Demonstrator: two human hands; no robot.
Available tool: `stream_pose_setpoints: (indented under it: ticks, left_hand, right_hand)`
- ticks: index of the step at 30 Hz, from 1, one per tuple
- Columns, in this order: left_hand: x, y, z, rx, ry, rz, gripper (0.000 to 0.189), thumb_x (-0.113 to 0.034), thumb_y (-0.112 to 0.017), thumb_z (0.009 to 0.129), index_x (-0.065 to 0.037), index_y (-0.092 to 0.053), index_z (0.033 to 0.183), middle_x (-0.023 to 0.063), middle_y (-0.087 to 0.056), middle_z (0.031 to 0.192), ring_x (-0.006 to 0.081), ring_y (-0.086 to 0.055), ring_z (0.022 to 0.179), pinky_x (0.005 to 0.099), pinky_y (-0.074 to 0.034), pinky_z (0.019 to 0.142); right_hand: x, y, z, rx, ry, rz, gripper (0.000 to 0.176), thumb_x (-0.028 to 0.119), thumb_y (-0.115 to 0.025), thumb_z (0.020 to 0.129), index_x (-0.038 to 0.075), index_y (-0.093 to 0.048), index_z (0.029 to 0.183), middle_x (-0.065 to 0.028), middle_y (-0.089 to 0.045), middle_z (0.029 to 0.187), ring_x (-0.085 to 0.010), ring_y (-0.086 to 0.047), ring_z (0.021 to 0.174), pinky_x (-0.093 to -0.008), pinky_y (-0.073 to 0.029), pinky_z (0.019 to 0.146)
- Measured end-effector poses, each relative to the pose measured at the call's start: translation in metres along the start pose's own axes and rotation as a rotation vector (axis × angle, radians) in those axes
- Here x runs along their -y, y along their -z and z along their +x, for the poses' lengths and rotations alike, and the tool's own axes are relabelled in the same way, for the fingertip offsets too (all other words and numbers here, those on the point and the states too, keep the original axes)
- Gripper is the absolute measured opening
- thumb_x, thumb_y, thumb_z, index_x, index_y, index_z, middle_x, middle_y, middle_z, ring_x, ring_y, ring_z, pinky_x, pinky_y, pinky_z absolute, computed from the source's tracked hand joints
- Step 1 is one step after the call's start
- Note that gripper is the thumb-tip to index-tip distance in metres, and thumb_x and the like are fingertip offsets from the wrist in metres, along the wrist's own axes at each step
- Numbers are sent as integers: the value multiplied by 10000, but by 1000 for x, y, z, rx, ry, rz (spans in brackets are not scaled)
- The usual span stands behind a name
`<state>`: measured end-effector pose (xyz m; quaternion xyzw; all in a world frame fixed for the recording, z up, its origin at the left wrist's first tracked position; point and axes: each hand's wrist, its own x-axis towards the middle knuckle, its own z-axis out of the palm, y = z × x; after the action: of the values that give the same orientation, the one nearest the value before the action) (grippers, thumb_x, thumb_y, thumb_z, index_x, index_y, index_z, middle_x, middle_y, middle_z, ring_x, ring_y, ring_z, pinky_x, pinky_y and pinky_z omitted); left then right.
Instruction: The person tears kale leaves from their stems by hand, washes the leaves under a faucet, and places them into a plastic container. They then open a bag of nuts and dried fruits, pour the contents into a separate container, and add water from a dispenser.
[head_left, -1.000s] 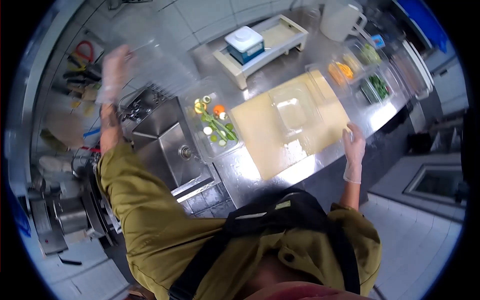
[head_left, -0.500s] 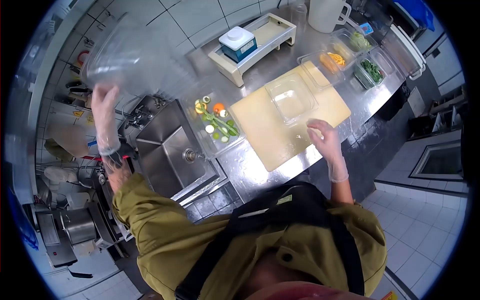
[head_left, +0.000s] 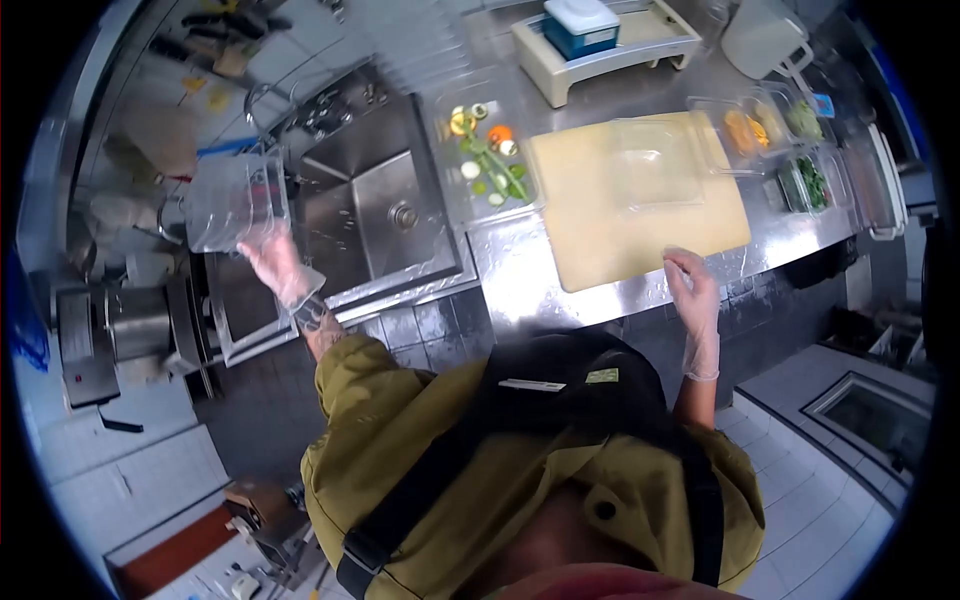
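Note:
My gloved left hand (head_left: pixel 276 262) grips the lower edge of a clear plastic container (head_left: pixel 225 200), held up at the left side of the sink (head_left: pixel 405 265). My gloved right hand (head_left: pixel 692 295) hovers by the front edge of the cream cutting board (head_left: pixel 590 235). Its fingers are loosely bent, the thumb a little apart, and nothing shows in them. On the board sits another clear container (head_left: pixel 655 165), see-through and seemingly without contents. Between sink and board, a clear tray (head_left: pixel 450 205) holds vegetable pieces (head_left: pixel 490 165), green, white and orange.
Behind the board stands a beige rack (head_left: pixel 590 72) with a blue and white box (head_left: pixel 580 30) on it. Several clear containers with orange pieces (head_left: pixel 742 132) and chopped greens (head_left: pixel 812 182) line the right side. A white pitcher (head_left: pixel 765 40) stands at the back right. Knives (head_left: pixel 225 25) hang on the wall.
My left hand has come down from above the faucet to the sink's left side with a clear container. My view has turned left. My right hand stays near the board's front edge.

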<state>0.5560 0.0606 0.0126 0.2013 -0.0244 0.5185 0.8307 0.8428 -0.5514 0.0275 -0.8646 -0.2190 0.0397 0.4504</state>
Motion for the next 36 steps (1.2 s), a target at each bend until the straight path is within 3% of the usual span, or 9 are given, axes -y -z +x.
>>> stream_pose_setpoints:
  ticks: [7,9,12,15,18,24,29,31,36]
  left_hand:
    - [45,-79,-53,-173,43,429,397,-319,-559,925,-17,-550,1183,111,-588,1180,248,-559,1048,482,-415,945]
    - [66,-120,-74,-57,11,1023,377,-271,-506,955,0,-533,1215,136,-562,1201,190,-560,1067,357,-465,892]
    - [80,-140,-90,368,-211,1978,242,-209,-680,797,-53,-590,959,55,-537,812,214,-552,819,369,-463,746]
    - [133,-217,-112,1232,-240,1933,188,-147,-682,723,-85,-610,885,70,-579,854,295,-552,864,397,-435,748]
    - [200,-235,-152,1637,-293,1647,162,-109,-615,689,-127,-605,850,27,-564,847,232,-547,866,370,-415,734]
    - [285,-263,-234,1894,-151,1471,198,-122,-589,683,-136,-561,878,6,-529,848,195,-523,820,329,-399,734]
    - [359,-285,-294,1878,-158,1365,209,-142,-614,674,-123,-548,871,24,-537,829,232,-532,803,345,-395,707]
    - [400,-284,-322,1846,-85,1284,215,-155,-634,671,-118,-553,867,37,-541,805,255,-537,794,357,-398,706]
    - [484,-308,-362,1906,449,1015,243,-69,-641,693,-111,-615,931,68,-605,887,260,-572,863,370,-428,746]
  right_hand:
    - [51,-35,23,119,158,93,141,103,-656,810,34,-660,933,-123,-666,978,-260,-643,928,-312,-484,830]
    - [60,-41,17,175,110,127,156,106,-648,823,30,-659,958,-122,-665,986,-247,-640,940,-314,-482,839]
    - [69,-61,14,234,47,362,286,158,-632,849,24,-618,1102,-134,-626,1124,-235,-623,986,-344,-470,872]
    - [105,-45,8,322,-328,914,540,406,-546,897,40,-477,1288,-121,-542,1252,-240,-585,1040,-359,-477,850]
    - [42,-38,1,531,-466,1230,715,522,-499,894,71,-305,1414,-147,-414,1363,-299,-514,1152,-458,-492,857]
    - [-23,32,-41,565,-560,1341,872,697,-505,800,172,-252,1449,-153,-323,1396,-396,-474,1164,-551,-469,867]
    - [-92,72,-65,314,-667,1566,986,866,-213,740,213,-192,1479,-173,-233,1476,-340,-340,1292,-519,-454,883]
    - [-108,95,-65,119,-683,1371,752,683,-259,901,186,-193,1462,-64,-259,1486,-289,-314,1324,-509,-462,881]
    - [-178,151,-61,-151,-772,1186,574,497,-403,946,77,-394,1338,-88,-456,1308,-202,-550,858,-350,-489,723]
